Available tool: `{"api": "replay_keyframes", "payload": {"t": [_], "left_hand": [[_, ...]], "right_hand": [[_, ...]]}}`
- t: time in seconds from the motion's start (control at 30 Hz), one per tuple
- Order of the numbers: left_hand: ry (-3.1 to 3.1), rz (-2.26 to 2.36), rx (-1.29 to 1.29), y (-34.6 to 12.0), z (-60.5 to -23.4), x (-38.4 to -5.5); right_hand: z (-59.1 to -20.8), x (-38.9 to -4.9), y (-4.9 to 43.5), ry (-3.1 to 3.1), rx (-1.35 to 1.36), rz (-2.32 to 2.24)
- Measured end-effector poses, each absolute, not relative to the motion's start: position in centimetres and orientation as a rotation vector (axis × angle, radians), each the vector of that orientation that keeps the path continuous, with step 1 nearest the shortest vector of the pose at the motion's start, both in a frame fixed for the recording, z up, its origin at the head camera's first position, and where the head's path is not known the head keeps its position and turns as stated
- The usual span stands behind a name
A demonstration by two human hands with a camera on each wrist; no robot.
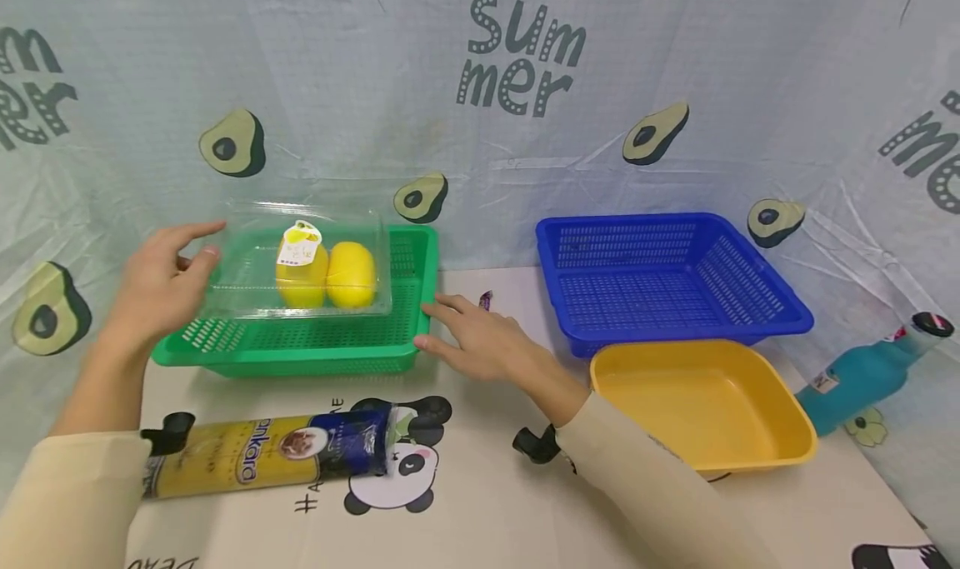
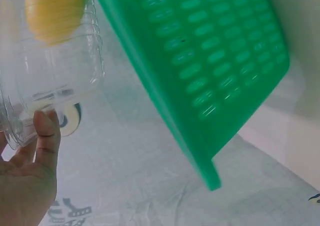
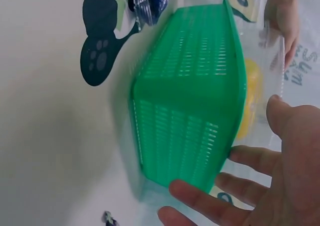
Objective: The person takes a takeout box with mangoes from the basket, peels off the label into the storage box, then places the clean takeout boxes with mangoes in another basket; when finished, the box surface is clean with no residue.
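Observation:
A clear plastic box (image 1: 251,277) with two yellow lemons (image 1: 351,274) in it, one bearing a white tag (image 1: 298,246), is held above the green basket (image 1: 300,356). My left hand (image 1: 161,282) grips the left end of the box. The left wrist view has the thumb (image 2: 46,128) against the box's end. Beside the basket's right wall is my right hand (image 1: 480,336), its fingers spread and fairly straight, with fingertips at the basket's rim. In the right wrist view the fingers (image 3: 210,201) lie over the basket's near corner.
A blue basket (image 1: 630,302) and a yellow tub (image 1: 697,402) stand on the right, with a teal bottle (image 1: 862,377) beyond them. In front lies a yellow and blue packet (image 1: 277,448). A small wrapped sweet (image 1: 486,300) lies behind the right hand.

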State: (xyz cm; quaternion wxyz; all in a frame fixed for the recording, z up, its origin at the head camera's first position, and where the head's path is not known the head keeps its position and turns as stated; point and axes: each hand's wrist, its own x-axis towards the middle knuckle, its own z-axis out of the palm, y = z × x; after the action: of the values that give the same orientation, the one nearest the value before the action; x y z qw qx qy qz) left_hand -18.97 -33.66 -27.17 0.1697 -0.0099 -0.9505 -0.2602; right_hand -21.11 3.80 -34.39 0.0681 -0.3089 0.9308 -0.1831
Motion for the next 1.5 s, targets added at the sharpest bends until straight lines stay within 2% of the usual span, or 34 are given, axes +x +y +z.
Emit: {"api": "replay_keyframes", "payload": {"t": [0.23,0.57,0.9,1.5], "left_hand": [[-2.737,-0.786,-0.040,-33.7,-26.0,-17.6],[-2.726,-0.804,-0.219,-32.6,-25.1,-16.3],[-2.701,-0.861,-0.331,-30.5,-24.8,-15.0],[-2.623,-1.037,-0.664,-26.4,-26.1,-12.9]], "right_hand": [[-33.3,-20.5,4.9,2.812,-0.912,-0.545],[-30.7,-20.2,7.6,2.812,-0.958,-0.610],[-31.1,-18.1,9.5,2.780,-1.111,-0.759],[-30.8,-15.3,12.5,2.765,-1.196,-0.863]]}}
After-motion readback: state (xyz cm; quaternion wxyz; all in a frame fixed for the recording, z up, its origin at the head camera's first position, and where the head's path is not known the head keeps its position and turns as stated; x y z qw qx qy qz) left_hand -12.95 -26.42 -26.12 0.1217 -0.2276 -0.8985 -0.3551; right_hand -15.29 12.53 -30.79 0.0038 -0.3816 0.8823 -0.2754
